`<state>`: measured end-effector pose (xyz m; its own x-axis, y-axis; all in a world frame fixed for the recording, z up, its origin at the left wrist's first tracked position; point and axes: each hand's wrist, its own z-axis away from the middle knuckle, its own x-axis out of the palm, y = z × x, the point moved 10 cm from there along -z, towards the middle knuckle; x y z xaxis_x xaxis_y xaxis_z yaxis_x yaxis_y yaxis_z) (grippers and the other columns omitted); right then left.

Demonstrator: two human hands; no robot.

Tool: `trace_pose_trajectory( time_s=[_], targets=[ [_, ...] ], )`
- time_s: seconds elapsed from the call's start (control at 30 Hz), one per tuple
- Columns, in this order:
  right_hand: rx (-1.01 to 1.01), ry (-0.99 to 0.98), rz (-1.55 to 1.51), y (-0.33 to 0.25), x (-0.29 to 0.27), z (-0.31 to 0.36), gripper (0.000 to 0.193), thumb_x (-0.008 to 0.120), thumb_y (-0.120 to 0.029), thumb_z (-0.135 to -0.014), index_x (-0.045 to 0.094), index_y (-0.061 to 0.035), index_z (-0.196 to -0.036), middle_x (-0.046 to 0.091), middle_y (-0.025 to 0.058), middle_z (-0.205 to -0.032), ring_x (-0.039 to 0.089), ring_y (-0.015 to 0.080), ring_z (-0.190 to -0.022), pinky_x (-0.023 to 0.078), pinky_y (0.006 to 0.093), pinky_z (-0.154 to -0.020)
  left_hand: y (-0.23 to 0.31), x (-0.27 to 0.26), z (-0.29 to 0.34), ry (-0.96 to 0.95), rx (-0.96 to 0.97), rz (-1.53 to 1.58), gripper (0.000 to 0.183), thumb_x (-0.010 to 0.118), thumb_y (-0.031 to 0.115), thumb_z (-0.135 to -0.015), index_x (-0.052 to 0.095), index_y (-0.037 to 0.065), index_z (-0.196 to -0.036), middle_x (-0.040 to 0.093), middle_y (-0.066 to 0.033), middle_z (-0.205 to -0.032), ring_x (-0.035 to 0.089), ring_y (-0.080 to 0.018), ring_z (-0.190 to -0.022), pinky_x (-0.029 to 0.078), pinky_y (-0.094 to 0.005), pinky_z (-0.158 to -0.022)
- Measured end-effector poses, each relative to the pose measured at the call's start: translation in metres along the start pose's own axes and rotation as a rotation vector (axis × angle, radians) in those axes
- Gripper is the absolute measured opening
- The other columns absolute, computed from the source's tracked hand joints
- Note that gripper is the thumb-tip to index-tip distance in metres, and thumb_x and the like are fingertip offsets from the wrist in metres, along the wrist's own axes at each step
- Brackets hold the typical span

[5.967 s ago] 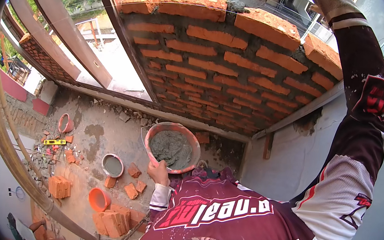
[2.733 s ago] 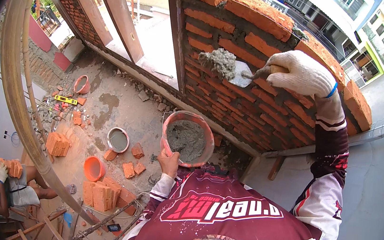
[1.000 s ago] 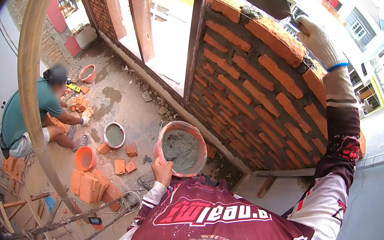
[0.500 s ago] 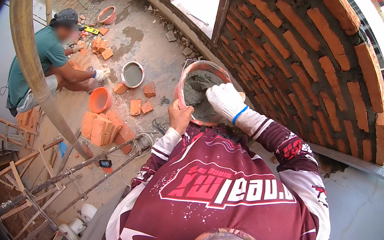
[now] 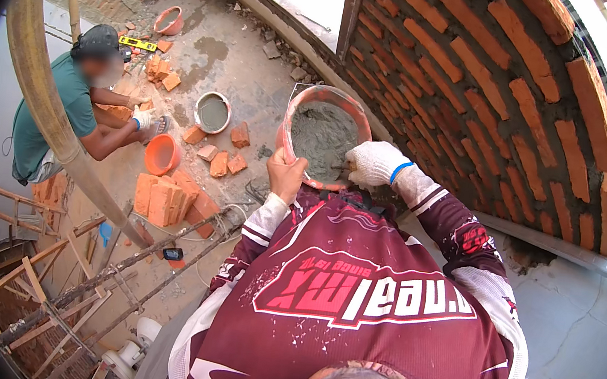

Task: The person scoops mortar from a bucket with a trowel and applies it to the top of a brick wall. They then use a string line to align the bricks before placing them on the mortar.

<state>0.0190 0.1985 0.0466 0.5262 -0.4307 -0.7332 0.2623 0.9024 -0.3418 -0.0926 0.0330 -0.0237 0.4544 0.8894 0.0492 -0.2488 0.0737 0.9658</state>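
An orange-red bucket [image 5: 368,112] of wet grey mortar [image 5: 323,131] is tilted toward me, close against my body. My bare left hand [image 5: 285,177] grips its near left rim, thumb over the edge. My right hand [image 5: 376,164], in a white knitted glove with a blue cuff, is closed at the near right side of the bucket. It holds a trowel, whose handle the fist hides and whose blade is mostly out of sight by the mortar.
A brick wall [image 5: 474,97] rises close on my right. At left, a co-worker in a green shirt [image 5: 65,96] crouches, gloved hands by bricks. Nearby are a mortar pail [image 5: 213,112], an orange bucket [image 5: 162,155], stacked bricks [image 5: 163,199], a bamboo pole [image 5: 46,93] and a ladder-like frame [image 5: 54,310].
My right hand has moved from over the mortar down to the near right rim, and the trowel has left the middle. The co-worker's hands have moved together near a brick.
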Motion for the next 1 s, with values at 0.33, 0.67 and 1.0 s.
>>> trace_pose_trajectory(
  time_s=[0.33,0.67,1.0],
  targets=[
    [0.074,0.116,-0.207,0.033,-0.043,0.039,0.036,0.07,-0.039,-0.081,0.074,-0.0098,-0.102,0.075,0.0156,-0.097,0.071,0.0373,-0.093,0.055,0.0466,-0.081,0.004,0.001,-0.001,-0.004,0.004,0.002,0.024,0.069,-0.002,-0.077,0.047,0.008,-0.071,0.05,0.0065,-0.069,0.043,-0.0047,-0.06,0.039,-0.0264,-0.052],
    [0.156,0.546,-0.004,0.036,-0.276,0.208,0.039,0.072,-0.032,-0.081,0.073,-0.0018,-0.105,0.074,0.0161,-0.088,0.072,0.035,-0.083,0.057,0.0412,-0.076,-0.012,0.002,-0.011,0.033,0.005,-0.04,0.025,0.07,0.0,-0.074,0.047,0.006,-0.068,0.05,0.0045,-0.066,0.044,-0.0062,-0.06,0.04,-0.0284,-0.052],
    [0.562,0.743,0.328,0.021,-0.531,0.262,0.02,0.068,-0.015,-0.09,0.073,0.0027,-0.098,0.067,0.007,-0.065,0.065,0.0147,-0.053,0.052,0.0284,-0.047,-0.016,0.006,0.001,0.003,-0.03,-0.057,0.025,0.069,0.002,-0.074,0.045,0.005,-0.067,0.048,0.0016,-0.062,0.044,-0.0085,-0.059,0.04,-0.0326,-0.053]
  ],
)
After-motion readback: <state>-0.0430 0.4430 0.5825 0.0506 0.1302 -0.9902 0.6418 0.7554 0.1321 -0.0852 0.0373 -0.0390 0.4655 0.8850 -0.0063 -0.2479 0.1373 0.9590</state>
